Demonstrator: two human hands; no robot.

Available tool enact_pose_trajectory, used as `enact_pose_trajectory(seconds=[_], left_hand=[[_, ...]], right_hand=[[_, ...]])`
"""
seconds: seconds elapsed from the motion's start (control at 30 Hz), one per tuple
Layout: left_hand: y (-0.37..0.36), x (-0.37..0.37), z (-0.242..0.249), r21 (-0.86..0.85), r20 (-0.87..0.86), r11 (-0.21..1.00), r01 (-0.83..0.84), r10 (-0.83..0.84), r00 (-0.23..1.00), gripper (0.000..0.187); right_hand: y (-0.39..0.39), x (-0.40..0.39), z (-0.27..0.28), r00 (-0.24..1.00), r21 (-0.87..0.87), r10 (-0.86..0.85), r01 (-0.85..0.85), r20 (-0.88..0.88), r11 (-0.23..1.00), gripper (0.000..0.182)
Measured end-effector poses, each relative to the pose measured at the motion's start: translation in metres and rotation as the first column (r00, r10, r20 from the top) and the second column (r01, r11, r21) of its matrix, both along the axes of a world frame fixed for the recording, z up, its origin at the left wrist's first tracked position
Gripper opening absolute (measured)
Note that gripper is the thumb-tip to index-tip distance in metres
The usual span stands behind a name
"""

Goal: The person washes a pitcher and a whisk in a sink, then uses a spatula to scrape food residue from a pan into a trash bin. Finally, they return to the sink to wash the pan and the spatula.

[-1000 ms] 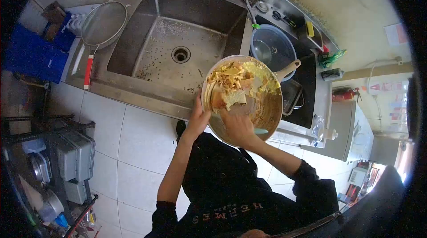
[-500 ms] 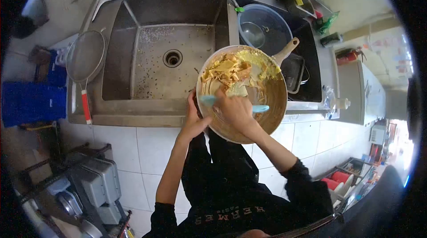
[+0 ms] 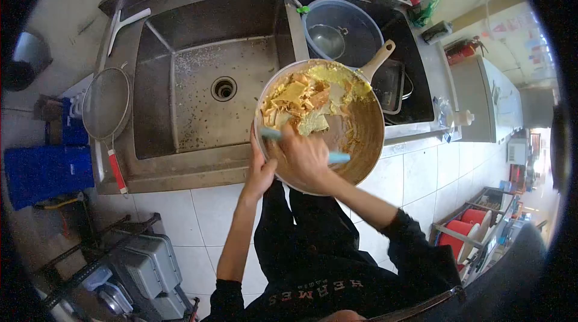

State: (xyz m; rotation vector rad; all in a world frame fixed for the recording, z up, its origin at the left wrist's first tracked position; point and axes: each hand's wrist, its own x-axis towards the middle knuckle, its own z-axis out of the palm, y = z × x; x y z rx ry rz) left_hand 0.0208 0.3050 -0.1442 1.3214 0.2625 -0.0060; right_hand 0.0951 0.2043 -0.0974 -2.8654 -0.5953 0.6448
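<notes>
A round pan (image 3: 368, 135) with a beige handle is held over the front edge of a steel sink (image 3: 180, 105). Yellow and tan food scraps (image 3: 307, 99) are piled in its far half. My left hand (image 3: 260, 168) grips the pan's near-left rim. Inside the pan, my right hand (image 3: 306, 156) is closed around a light blue spatula (image 3: 338, 157); its ends stick out on both sides of the hand, just below the food.
The left sink basin holds scattered crumbs around the drain (image 3: 223, 88). The right basin holds a clear plastic bowl (image 3: 342, 30) and a dark tray (image 3: 391, 84). A mesh strainer (image 3: 106, 104) with a red handle lies on the sink's left edge. Grey bins (image 3: 150, 262) stand below left.
The view has swung, so the sink and pan sit differently in the frame. My right hand with the spatula has shifted left and nearer across the pan. The left hand keeps its grip.
</notes>
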Motion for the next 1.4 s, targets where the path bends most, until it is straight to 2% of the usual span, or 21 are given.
enact_pose_trajectory(seconds=[0.07, 0.1, 0.2, 0.3, 0.33, 0.4, 0.43, 0.5, 0.53, 0.63, 0.7, 0.77, 0.8, 0.87, 1.0, 1.07, 1.13, 1.23, 1.3, 1.37, 1.4], left_hand=[[-0.001, -0.002, -0.018, 0.123, 0.059, 0.992, -0.023, 0.016, 0.998, 0.085], [-0.003, -0.004, -0.014, 0.128, 0.054, 0.992, -0.016, 0.009, 0.998, 0.085], [-0.007, -0.005, -0.006, 0.093, 0.073, 0.995, -0.033, 0.026, 0.997, 0.084], [-0.007, -0.002, -0.006, 0.071, 0.078, 0.997, -0.039, 0.033, 0.996, 0.087], [-0.005, -0.004, -0.009, 0.158, 0.055, 0.987, -0.017, 0.008, 0.998, 0.087], [0.003, -0.001, -0.013, 0.204, -0.010, 0.979, 0.019, -0.017, 1.000, 0.088], [0.001, -0.003, -0.014, 0.203, -0.019, 0.979, 0.019, -0.016, 1.000, 0.088], [-0.005, -0.008, -0.015, 0.430, 0.040, 0.903, -0.002, -0.017, 0.999, 0.087], [-0.013, -0.011, -0.005, 0.270, 0.095, 0.962, -0.040, 0.014, 0.995, 0.085], [-0.018, -0.018, -0.005, 0.372, 0.097, 0.928, 0.010, -0.050, 0.994, 0.083], [-0.013, -0.004, 0.004, 0.298, -0.003, 0.954, -0.014, 0.015, 1.000, 0.082], [-0.011, 0.011, 0.015, -0.031, -0.111, 0.999, -0.019, 0.016, 0.994, 0.077], [-0.006, 0.009, 0.002, 0.102, -0.029, 0.994, 0.038, -0.036, 0.999, 0.079], [-0.008, 0.002, -0.009, 0.088, -0.022, 0.995, 0.041, -0.039, 0.999, 0.081], [-0.015, -0.005, -0.007, 0.028, -0.002, 1.000, 0.010, -0.010, 1.000, 0.082], [-0.015, -0.001, -0.007, 0.016, 0.030, 1.000, -0.007, 0.007, 1.000, 0.081], [-0.017, -0.005, -0.016, 0.139, 0.037, 0.990, -0.020, 0.015, 0.999, 0.081], [-0.029, -0.013, -0.017, 0.211, 0.080, 0.977, -0.044, 0.028, 0.996, 0.083], [-0.027, -0.014, -0.017, 0.218, 0.042, 0.976, -0.013, 0.004, 0.999, 0.084], [-0.024, -0.009, -0.013, 0.148, 0.114, 0.989, 0.006, -0.023, 0.993, 0.084], [-0.022, -0.010, -0.014, 0.138, 0.039, 0.990, 0.005, -0.010, 0.999, 0.084]], right_hand=[[0.008, 0.037, -0.019, 0.991, 0.083, -0.071, 0.061, 0.114, 0.995, 0.027], [0.009, 0.043, -0.027, 0.965, 0.162, -0.136, 0.100, 0.226, 0.982, 0.028], [0.014, 0.042, -0.039, 0.922, 0.232, -0.275, 0.215, 0.272, 0.949, 0.029], [0.004, 0.034, -0.021, 0.958, 0.248, -0.154, 0.093, 0.241, 0.964, 0.029], [-0.001, 0.019, -0.009, 0.956, 0.253, -0.158, 0.094, 0.248, 0.963, 0.029], [-0.009, -0.012, 0.023, 0.996, 0.232, 0.005, -0.027, 0.095, 0.972, 0.030], [-0.006, -0.008, 0.010, 0.996, 0.231, 0.007, -0.026, 0.085, 0.972, 0.030], [0.006, 0.016, -0.029, 0.961, 0.211, -0.156, 0.107, 0.230, 0.972, 0.031], [0.010, 0.039, -0.032, 0.933, 0.208, -0.249, 0.198, 0.261, 0.958, 0.031], [-0.006, 0.040, -0.020, 0.940, 0.272, -0.174, 0.093, 0.294, 0.958, 0.030], [-0.019, -0.002, -0.002, 0.974, 0.231, -0.116, 0.070, 0.192, 0.971, 0.030], [-0.037, -0.023, 0.022, 0.996, 0.113, 0.089, -0.089, 0.010, 0.990, 0.027], [-0.034, -0.015, 0.009, 0.996, 0.111, 0.085, -0.087, 0.014, 0.990, 0.027], [-0.011, 0.018, -0.028, 0.979, 0.167, -0.024, -0.010, 0.203, 0.986, 0.024], [0.007, 0.044, -0.025, 0.935, 0.192, -0.280, 0.241, 0.218, 0.951, 0.021], [-0.005, -0.003, -0.006, 0.962, 0.187, -0.189, 0.152, 0.199, 0.971, 0.023], [-0.013, -0.020, 0.006, 0.981, 0.190, -0.050, 0.014, 0.186, 0.982, 0.026], [-0.006, 0.045, -0.016, 0.969, 0.151, -0.185, 0.161, 0.162, 0.975, 0.022], [-0.009, 0.049, -0.023, 0.950, 0.130, -0.178, 0.148, 0.258, 0.980, 0.020], [-0.015, 0.031, -0.022, 0.962, 0.063, -0.012, -0.006, 0.273, 0.998, 0.021], [-0.019, 0.011, -0.017, 0.993, 0.026, -0.003, 0.000, 0.116, 1.000, 0.020]])
